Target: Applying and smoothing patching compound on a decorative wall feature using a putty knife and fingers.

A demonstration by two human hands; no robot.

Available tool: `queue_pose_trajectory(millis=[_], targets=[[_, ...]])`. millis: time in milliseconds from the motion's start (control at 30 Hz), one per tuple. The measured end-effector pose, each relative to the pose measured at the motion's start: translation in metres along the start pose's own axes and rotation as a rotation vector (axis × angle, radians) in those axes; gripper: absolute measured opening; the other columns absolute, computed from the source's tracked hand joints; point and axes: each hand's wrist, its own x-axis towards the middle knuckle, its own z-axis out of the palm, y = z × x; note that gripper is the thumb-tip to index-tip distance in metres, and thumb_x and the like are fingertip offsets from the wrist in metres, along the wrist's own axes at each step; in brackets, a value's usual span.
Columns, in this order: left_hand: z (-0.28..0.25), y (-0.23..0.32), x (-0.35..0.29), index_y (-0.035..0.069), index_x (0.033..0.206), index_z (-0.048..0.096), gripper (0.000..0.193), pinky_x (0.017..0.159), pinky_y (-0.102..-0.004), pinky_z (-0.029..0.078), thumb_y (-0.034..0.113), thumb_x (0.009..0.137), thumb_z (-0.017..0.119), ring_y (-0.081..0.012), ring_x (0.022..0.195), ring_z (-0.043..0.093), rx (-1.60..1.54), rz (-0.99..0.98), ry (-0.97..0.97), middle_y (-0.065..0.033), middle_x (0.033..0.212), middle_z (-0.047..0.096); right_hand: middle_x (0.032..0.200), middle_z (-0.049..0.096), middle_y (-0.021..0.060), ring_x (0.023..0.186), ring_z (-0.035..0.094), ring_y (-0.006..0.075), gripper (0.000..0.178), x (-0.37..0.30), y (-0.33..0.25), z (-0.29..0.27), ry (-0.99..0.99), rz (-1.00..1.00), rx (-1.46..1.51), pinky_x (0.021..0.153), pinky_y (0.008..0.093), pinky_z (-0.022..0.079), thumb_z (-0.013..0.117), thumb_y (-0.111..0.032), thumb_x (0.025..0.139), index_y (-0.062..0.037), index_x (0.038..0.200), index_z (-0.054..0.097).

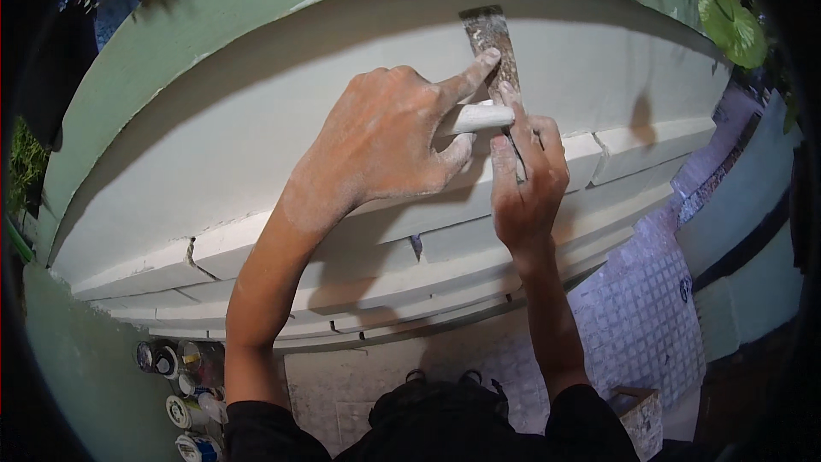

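My right hand (530, 171) is closed around the lower part of a narrow putty knife (489, 32), whose stained metal blade points up and away across the pale wall face. Above and to the left, my left hand (385, 133) has its index fingertip on the blade. Between that finger and the thumb runs a white, round-ended cylindrical piece (479, 117), its tip at the knife. Its other end is hidden by the hand, so its exact kind cannot be told. White dust or paste coats the fingers of both hands.
Below the smooth wall face (325, 68) run stepped white ledges (650, 150) with gaps. A green band (205, 17) curves along the far side. Several tubs (184, 411) stand at lower left, a patterned sheet (641, 316) lies at right, and a box (640, 419) sits below it.
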Motion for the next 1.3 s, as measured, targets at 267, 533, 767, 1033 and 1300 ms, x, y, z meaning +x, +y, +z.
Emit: queue_pose_trajectory(millis=[267, 533, 767, 1033, 1300], targets=[[0.010, 0.011, -0.019, 0.011, 0.142, 0.055, 0.073, 0.060, -0.0440, 0.052, 0.026, 0.072, 0.066, -0.0327, 0.051, 0.059, 0.015, -0.051, -0.264, -0.0158, 0.053, 0.057, 0.100, 0.061, 0.0125, 0.090, 0.058, 0.0281, 0.041, -0.041, 0.005, -0.010, -0.045, -0.038, -0.103, 0.088, 0.0403, 0.040, 0.058, -0.010, 0.091, -0.0016, 0.131, 0.062], [0.001, 0.010, 0.005, 0.009, 0.139, 0.057, 0.071, 0.063, -0.0436, 0.052, 0.026, 0.071, 0.066, -0.0338, 0.053, 0.058, -0.050, -0.040, -0.115, -0.0166, 0.053, 0.057, 0.094, 0.059, 0.0085, 0.089, 0.055, 0.0253, 0.042, -0.013, 0.013, -0.002, 0.052, -0.030, -0.088, 0.089, 0.0406, 0.035, 0.058, -0.013, 0.090, -0.0058, 0.131, 0.063], [0.022, 0.019, -0.004, 0.007, 0.142, 0.053, 0.075, 0.068, -0.0452, 0.052, 0.024, 0.070, 0.065, -0.0360, 0.057, 0.059, -0.062, 0.003, -0.299, -0.0182, 0.054, 0.057, 0.093, 0.060, 0.0084, 0.090, 0.056, 0.0258, 0.044, -0.042, 0.028, -0.018, 0.016, 0.006, -0.073, 0.089, 0.0405, 0.036, 0.057, -0.009, 0.086, -0.0063, 0.129, 0.065], [0.016, 0.023, 0.014, 0.010, 0.143, 0.053, 0.072, 0.074, -0.0455, 0.051, 0.025, 0.075, 0.066, -0.0379, 0.059, 0.058, -0.117, -0.038, -0.125, -0.0200, 0.056, 0.057, 0.097, 0.059, 0.0117, 0.095, 0.057, 0.0288, 0.044, -0.005, 0.029, -0.022, 0.032, -0.022, -0.123, 0.092, 0.0421, 0.037, 0.058, -0.011, 0.085, -0.0049, 0.127, 0.066], [0.043, 0.037, 0.013, 0.003, 0.140, 0.054, 0.072, 0.069, -0.0456, 0.054, 0.025, 0.072, 0.066, -0.0373, 0.060, 0.062, -0.063, 0.056, -0.197, -0.0216, 0.060, 0.061, 0.096, 0.060, 0.0085, 0.094, 0.057, 0.0264, 0.041, -0.039, 0.048, -0.045, -0.007, 0.073, -0.112, 0.088, 0.0412, 0.037, 0.059, -0.013, 0.089, -0.0055, 0.128, 0.065]])
